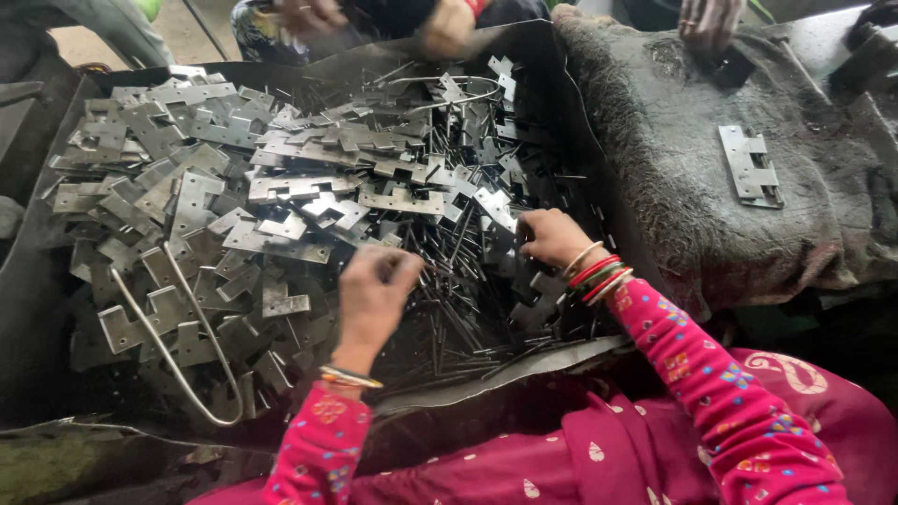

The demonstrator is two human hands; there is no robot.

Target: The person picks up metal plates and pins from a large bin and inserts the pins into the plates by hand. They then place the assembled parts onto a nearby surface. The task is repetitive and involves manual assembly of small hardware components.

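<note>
Left hand point(372, 297) at centre, fingers pinched over thin pins point(449, 309); grip unclear. Right hand point(554, 238) curled into hinge plates point(234, 187), fingertips hidden. Assembled hinge point(749, 166) on cloth point(673, 140), upper right.

A metal workshop: heaped hinge plates point(281, 178) and pins point(449, 309).
</note>
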